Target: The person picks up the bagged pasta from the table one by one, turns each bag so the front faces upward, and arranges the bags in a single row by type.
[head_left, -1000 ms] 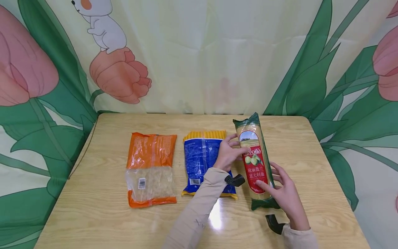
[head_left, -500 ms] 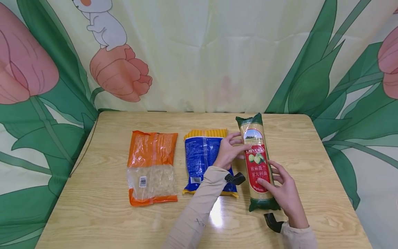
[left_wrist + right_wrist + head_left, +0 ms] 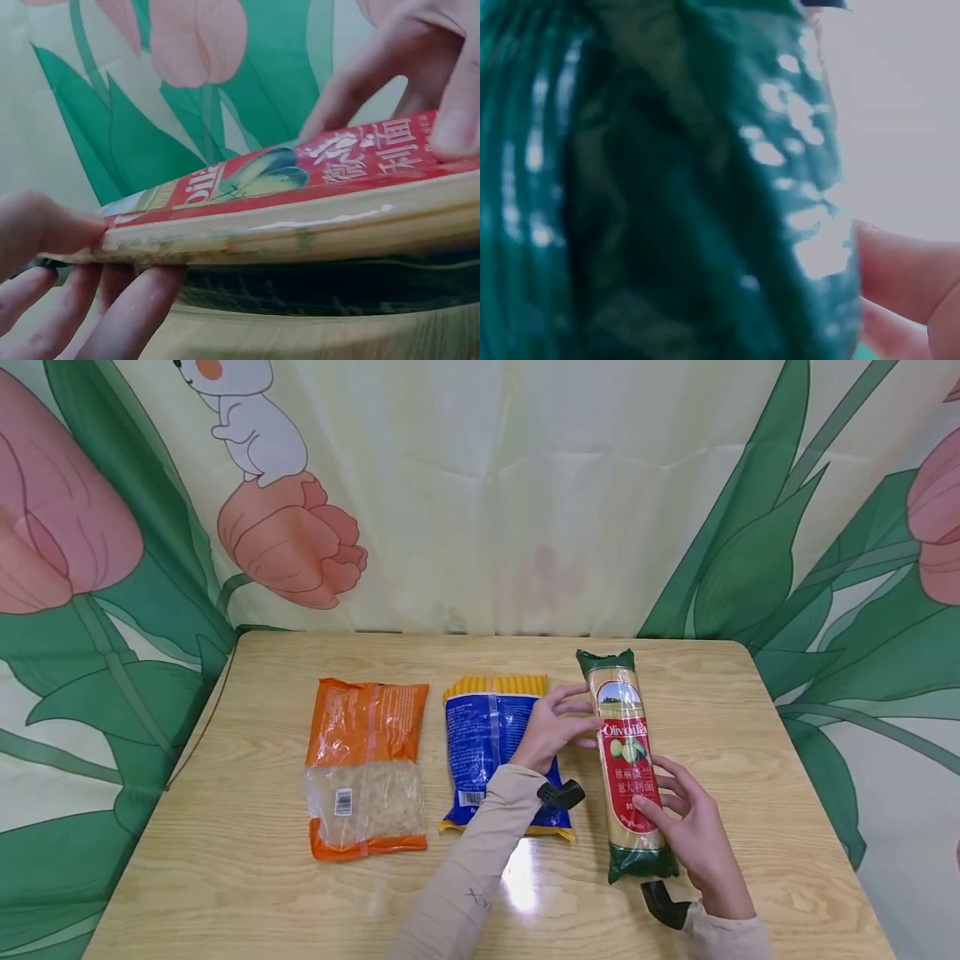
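A long bag of spaghetti (image 3: pixel 628 777), with a red label and dark green ends, lies face up between both hands at the right of the table. My left hand (image 3: pixel 557 727) pinches its left edge near the upper half. The left wrist view shows that thumb on top and the fingers (image 3: pixel 139 315) underneath. My right hand (image 3: pixel 693 822) grips the lower right side, thumb over the label and fingers along the far side. In the right wrist view the crinkled green end (image 3: pixel 667 187) fills most of the picture, blurred.
Left of the spaghetti lies a blue and yellow bag (image 3: pixel 480 743), partly covered by my left hand and forearm. Farther left is an orange bag with a clear window (image 3: pixel 367 768). The wooden table (image 3: pixel 247 877) ends at a flower-printed curtain (image 3: pixel 480 527).
Both hands have brought the spaghetti bag slightly toward me and to the right. Its label has turned to face more squarely upward. The other two bags have stayed in place.
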Available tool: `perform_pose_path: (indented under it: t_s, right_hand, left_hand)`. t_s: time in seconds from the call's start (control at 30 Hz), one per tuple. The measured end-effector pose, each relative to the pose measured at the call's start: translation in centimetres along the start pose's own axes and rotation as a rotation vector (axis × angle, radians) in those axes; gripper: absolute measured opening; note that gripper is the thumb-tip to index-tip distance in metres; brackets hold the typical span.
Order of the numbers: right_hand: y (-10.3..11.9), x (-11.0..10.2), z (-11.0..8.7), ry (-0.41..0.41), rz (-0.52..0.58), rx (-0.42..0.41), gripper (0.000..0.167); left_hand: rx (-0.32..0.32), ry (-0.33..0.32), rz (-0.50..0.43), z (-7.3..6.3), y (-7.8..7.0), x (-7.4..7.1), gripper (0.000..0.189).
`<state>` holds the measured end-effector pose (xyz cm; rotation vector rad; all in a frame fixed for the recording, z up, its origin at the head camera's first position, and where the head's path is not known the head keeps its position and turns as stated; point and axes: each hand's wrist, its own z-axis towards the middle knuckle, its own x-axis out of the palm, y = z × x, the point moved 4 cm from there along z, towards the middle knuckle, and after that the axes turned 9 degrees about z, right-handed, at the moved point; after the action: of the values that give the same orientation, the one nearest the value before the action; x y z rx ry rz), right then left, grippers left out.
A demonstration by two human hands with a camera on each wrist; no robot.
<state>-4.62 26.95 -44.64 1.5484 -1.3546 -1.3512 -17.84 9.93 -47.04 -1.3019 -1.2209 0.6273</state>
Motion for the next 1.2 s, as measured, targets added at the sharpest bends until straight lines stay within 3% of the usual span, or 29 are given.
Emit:
perform_pose_path:
  t_s: [0.6,0.83,1.2]
  right_hand:
    - [-1.1,-0.1,0.6,-0.026,0.006,0.079,0.067]
    - [-2.0,-0.9,1.0,-0.055,-0.041,0.133,0.068]
    - [-3.4,-1.5,1.8,-0.103,-0.045,0.172,0.067]
  left_hand:
    - [-0.047,-0.135,0.037,0.3,0.8,0.2,0.049]
    - [-0.068,-0.156,0.019,0.6,1.7,1.1,0.046]
    - [-0.110,-0.251,0.074,1.2,3.4,2.2,0.044]
